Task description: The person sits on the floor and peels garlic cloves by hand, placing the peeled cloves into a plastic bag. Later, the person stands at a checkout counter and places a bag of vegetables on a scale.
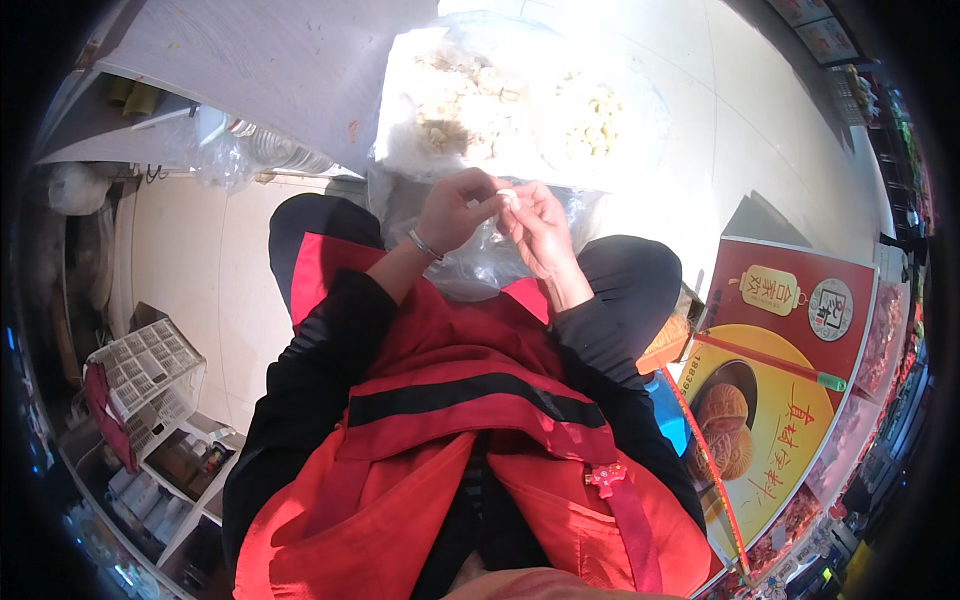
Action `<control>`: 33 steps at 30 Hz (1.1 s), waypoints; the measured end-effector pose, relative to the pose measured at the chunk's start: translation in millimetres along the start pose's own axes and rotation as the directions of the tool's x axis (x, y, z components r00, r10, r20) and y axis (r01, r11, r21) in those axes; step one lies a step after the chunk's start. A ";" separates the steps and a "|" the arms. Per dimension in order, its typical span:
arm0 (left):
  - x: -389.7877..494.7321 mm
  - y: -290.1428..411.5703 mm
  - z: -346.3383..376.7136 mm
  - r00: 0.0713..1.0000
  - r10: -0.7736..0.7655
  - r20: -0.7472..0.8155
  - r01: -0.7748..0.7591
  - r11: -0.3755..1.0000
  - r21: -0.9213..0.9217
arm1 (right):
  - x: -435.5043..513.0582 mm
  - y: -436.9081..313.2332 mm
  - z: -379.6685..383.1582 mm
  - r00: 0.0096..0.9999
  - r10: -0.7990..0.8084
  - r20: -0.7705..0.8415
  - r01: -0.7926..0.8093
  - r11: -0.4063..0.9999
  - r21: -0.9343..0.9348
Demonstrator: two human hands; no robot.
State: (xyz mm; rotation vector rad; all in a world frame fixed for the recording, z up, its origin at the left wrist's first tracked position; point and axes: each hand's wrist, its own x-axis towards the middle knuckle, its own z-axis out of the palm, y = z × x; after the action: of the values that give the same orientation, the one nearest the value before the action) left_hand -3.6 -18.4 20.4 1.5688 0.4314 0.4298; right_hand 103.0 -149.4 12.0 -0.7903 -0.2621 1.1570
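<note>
My left hand (459, 210), with a metal bracelet at its wrist, and my right hand (538, 225) meet in front of my lap. Between their fingertips is a small whitish piece (508, 194), too small to name for sure; both hands pinch it. Just beyond them stands a container lined with clear plastic (381, 131), brightly sunlit. Many pale, whitish-yellow pieces (457, 97) lie in its left part, and smaller yellowish pieces (598, 124) lie in its right part. Glare hides much of the contents. A crumpled clear plastic bag (472, 262) hangs below my hands, between my knees.
A grey panel or counter (262, 67) is at the upper left, with plastic-wrapped items on a shelf below. A white plastic basket (150, 360) stands at the lower left. At the right are a red and yellow printed board (787, 300), an orange container (664, 352) and a blue object (667, 412).
</note>
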 end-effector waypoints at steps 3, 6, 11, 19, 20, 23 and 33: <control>-6.0 2.7 3.9 0.997 0.075 -0.032 -0.073 0.996 0.045 | -2.6 3.0 4.4 0.989 0.141 0.054 -0.150 0.937 0.316; -6.7 4.0 4.5 0.955 0.294 -0.032 -0.282 0.938 0.200 | -3.6 8.9 10.9 0.964 0.257 0.067 -0.246 0.768 0.591; 0.2 5.4 9.2 0.888 0.450 -0.093 -0.409 0.867 0.285 | -3.9 14.0 24.5 0.997 0.022 -0.073 0.006 0.930 0.369; 5.8 -11.7 28.1 0.983 -0.104 -0.153 0.052 0.949 -0.310 | 11.3 15.9 13.3 0.923 -0.295 -0.248 0.233 0.940 -0.248; 7.1 -15.1 26.2 0.983 -0.140 -0.116 0.090 0.930 -0.357 | 12.7 16.0 9.6 0.933 -0.247 -0.260 0.223 0.968 -0.118; 9.6 -23.1 20.9 0.988 -0.097 -0.123 0.063 0.966 -0.250 | 14.0 15.5 1.5 0.927 -0.265 -0.265 0.226 0.959 -0.169; 12.4 -3.4 13.2 0.980 -0.062 -0.187 0.066 0.998 0.015 | 8.9 13.6 3.8 0.932 -0.296 -0.211 0.184 0.885 -0.428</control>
State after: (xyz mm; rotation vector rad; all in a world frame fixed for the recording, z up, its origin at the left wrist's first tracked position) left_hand 13.7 -23.2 16.6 1.5370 0.6306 0.5260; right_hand 94.8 -137.5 3.6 -1.2323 -0.3657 0.7506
